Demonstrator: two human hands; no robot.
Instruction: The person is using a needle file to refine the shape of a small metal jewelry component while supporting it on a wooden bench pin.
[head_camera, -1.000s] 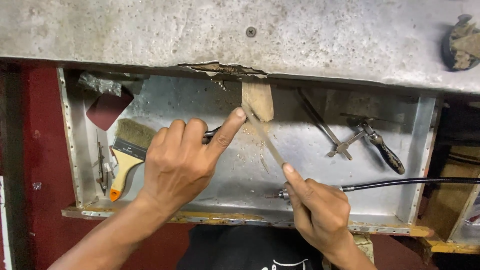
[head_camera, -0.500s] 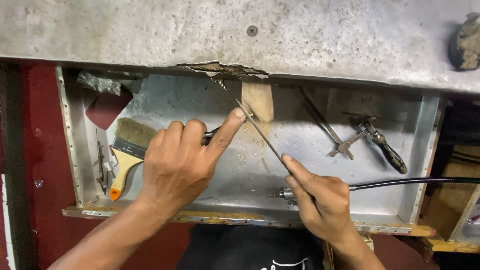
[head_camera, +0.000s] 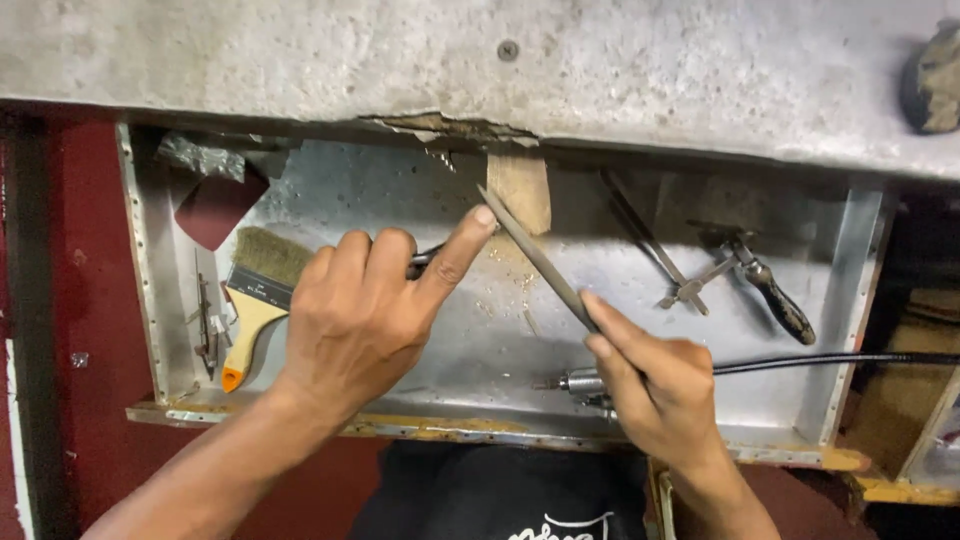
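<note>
My right hand (head_camera: 655, 385) grips the near end of a long flat metal file (head_camera: 535, 260), index finger stretched along it. The file slants up and left, its tip resting by a small tan wooden block (head_camera: 520, 190) that sticks out from under the grey worktop's edge (head_camera: 450, 125). My left hand (head_camera: 370, 310) holds a dark thin tool, mostly hidden under the fingers. Its index fingertip presses on the file's far end, next to the block. Sawdust lies on the drawer floor below the block.
An open metal drawer (head_camera: 150, 300) holds a paintbrush with an orange handle tip (head_camera: 250, 305), a dark red sanding piece (head_camera: 215, 205), small metal tools at the left, a flexible-shaft handpiece (head_camera: 590, 382) with black cable, pliers (head_camera: 770, 290) and thin rods at right.
The file has slid back down toward me, and my right hand has pulled back with it. My left index finger stays on the file's far end.
</note>
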